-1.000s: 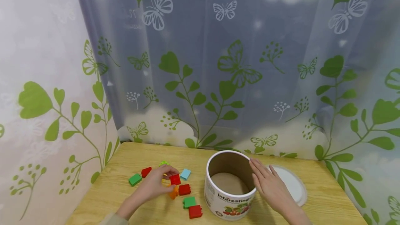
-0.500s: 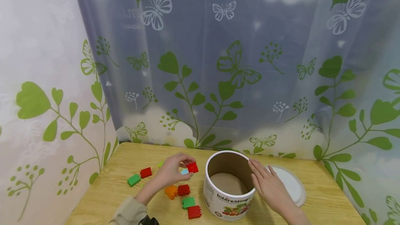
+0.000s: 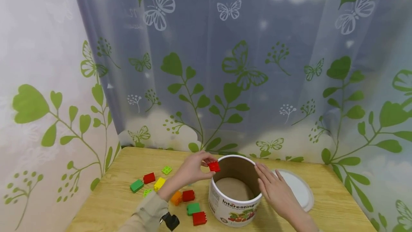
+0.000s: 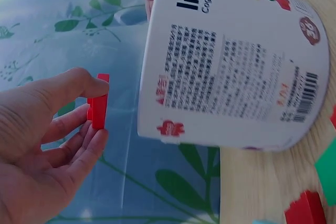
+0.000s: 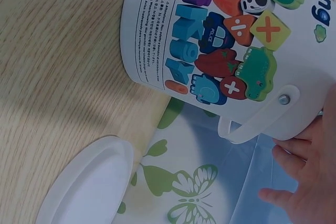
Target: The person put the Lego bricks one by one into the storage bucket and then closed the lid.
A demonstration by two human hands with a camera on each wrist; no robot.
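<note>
My left hand (image 3: pixel 193 169) pinches a red toy brick (image 3: pixel 214 167) between thumb and fingertips, at the left rim of a white round bucket (image 3: pixel 236 214). In the left wrist view the red brick (image 4: pixel 100 102) is held edge-on, apart from the bucket wall (image 4: pixel 236 66). The bucket stands upright without its lid, and its brown floor shows bare in the head view. My right hand (image 3: pixel 276 189) rests on the bucket's right rim with fingers extended. From the right wrist view, that hand (image 5: pixel 304 166) lies beside the rim above the white handle (image 5: pixel 262 121).
Left of the bucket lie several toy bricks, among them a green brick (image 3: pixel 193 209), a red brick (image 3: pixel 199 218), an orange brick (image 3: pixel 176 198) and a yellow brick (image 3: pixel 159 184). The white lid (image 3: pixel 297 191) lies right of the bucket. A patterned curtain (image 3: pixel 206 63) hangs behind the table.
My left hand has carried the red brick from among the loose bricks, up and rightward to the bucket's rim. The right hand has stayed on the rim.
</note>
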